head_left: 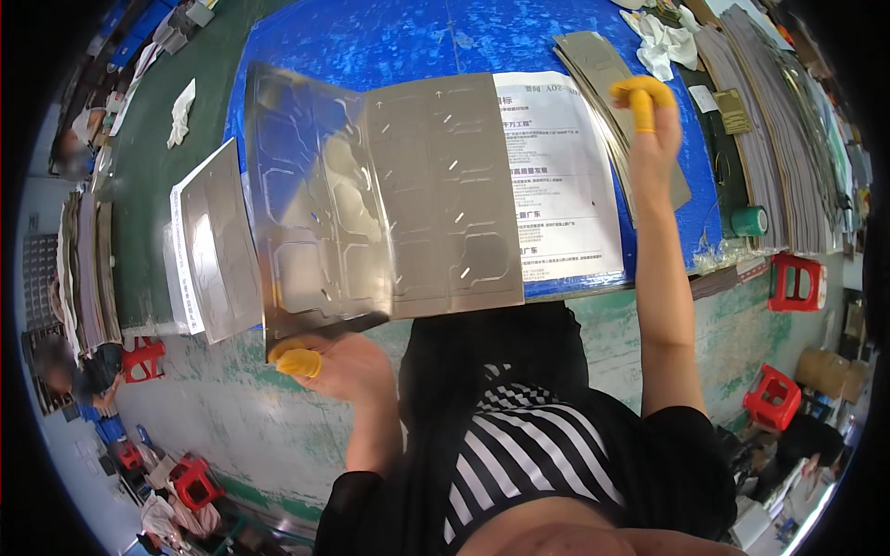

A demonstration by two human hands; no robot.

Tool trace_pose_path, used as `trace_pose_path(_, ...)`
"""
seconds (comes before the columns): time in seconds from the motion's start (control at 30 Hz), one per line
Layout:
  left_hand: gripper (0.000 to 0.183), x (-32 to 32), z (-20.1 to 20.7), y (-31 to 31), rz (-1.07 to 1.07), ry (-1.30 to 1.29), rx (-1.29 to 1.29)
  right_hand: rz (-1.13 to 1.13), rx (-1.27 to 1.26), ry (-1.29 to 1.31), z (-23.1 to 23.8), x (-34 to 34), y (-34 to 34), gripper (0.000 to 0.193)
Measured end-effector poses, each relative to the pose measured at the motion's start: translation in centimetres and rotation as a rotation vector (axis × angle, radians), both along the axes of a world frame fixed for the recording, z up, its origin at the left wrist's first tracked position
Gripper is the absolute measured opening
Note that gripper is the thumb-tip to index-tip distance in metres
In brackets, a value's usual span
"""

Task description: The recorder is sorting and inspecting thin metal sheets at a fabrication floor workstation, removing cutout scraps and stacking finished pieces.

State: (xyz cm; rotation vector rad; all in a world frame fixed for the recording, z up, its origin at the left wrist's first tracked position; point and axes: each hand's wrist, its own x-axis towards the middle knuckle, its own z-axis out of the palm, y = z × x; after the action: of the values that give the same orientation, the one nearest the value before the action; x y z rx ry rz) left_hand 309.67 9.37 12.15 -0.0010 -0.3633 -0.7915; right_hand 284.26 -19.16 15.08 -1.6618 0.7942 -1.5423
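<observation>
My left hand (338,366), with yellow finger covers, pinches the near left corner of a thin shiny metal sheet (324,195) patterned with rounded outlines. This sheet is tilted and mirrors its surroundings. Beside it lies a matt grey metal panel (440,195) with small slots and similar outlines; whether the two are one bent piece, I cannot tell. Under its right side is a printed paper sheet (561,213). At the right, my right hand (654,116) is closed, thumb against its yellow-covered fingers, over a stack of narrow metal plates (593,60). Anything between those fingers is hidden.
A blue work surface (399,37) lies beneath the sheets. Another metal plate (218,246) rests on paper at the left. White cloths (663,44), a green roll (749,221) and stacked grey sheets (774,139) lie at the right. Red stools (797,283) stand on the floor.
</observation>
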Motion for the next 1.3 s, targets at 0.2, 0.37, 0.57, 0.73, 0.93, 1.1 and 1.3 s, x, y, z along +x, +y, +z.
trace_pose_path(0.2, 0.042, -4.0, 0.2, -2.3, 0.668, -1.233, 0.631, -0.380, -0.061, 0.173, -0.9, -9.4, 0.5, 0.015)
trace_pose_path(0.37, 0.044, -4.9, 2.7, -4.0, 0.457, -1.098, 0.703, -0.705, 0.178, 0.703, -2.9, -16.7, 0.1, 0.027)
trace_pose_path(0.57, 0.038, -1.8, 2.5, -3.9, 0.659, -0.798, 0.783, -0.790, -0.127, 1.015, -2.8, -15.5, 1.1, 0.032)
trace_pose_path(0.73, 0.028, -1.1, 2.7, -2.9, 1.024, -0.848, 0.708, -0.375, 0.110, 0.529, -1.0, -9.2, 3.4, 0.033)
trace_pose_path(0.93, 0.024, -1.6, 6.9, -6.4, 0.914, -0.293, 0.976, 0.233, 0.238, 0.477, 0.3, -0.5, 7.9, 0.035)
trace_pose_path(1.1, 0.030, 1.8, 5.6, -4.0, 0.919, -0.439, 0.735, 0.236, 0.220, 0.501, 0.3, 1.7, 7.7, 0.035)
trace_pose_path(1.3, 0.027, -2.2, 5.9, -6.3, 0.810, -1.863, 0.433, 0.166, 0.287, 0.435, -2.8, 1.3, 6.9, 0.033)
